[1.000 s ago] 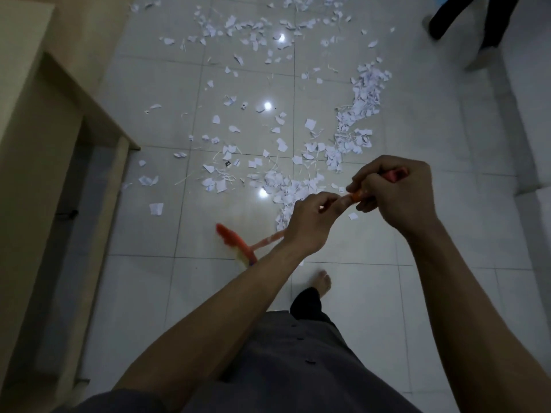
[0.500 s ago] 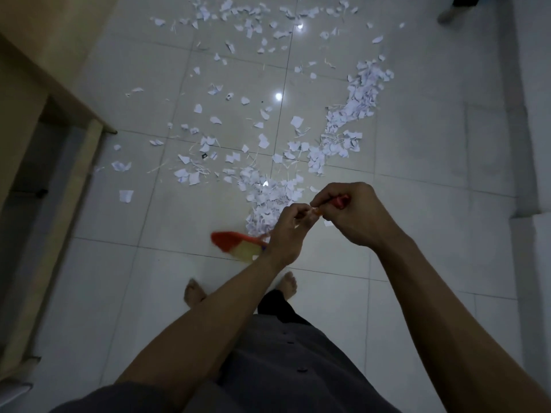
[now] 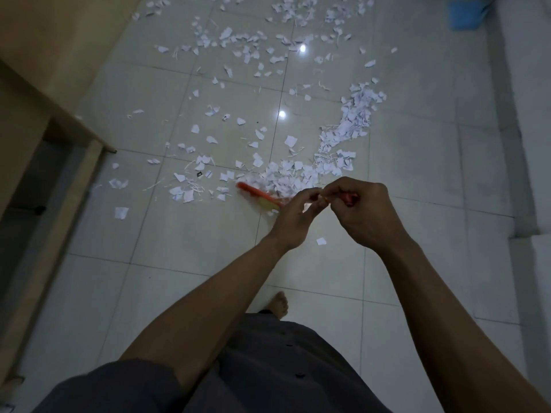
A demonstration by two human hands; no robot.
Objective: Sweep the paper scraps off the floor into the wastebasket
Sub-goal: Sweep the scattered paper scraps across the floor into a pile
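Head: both hands [image 3: 337, 208] grip broom [image 3: 258, 195] – head touching paper scraps [image 3: 286, 177].

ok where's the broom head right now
Head view, centre: broom head on the floor at the near edge of the paper scraps, just left of the left hand.

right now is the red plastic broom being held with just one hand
No, the left hand and the right hand both grip the thin handle of the red plastic broom.
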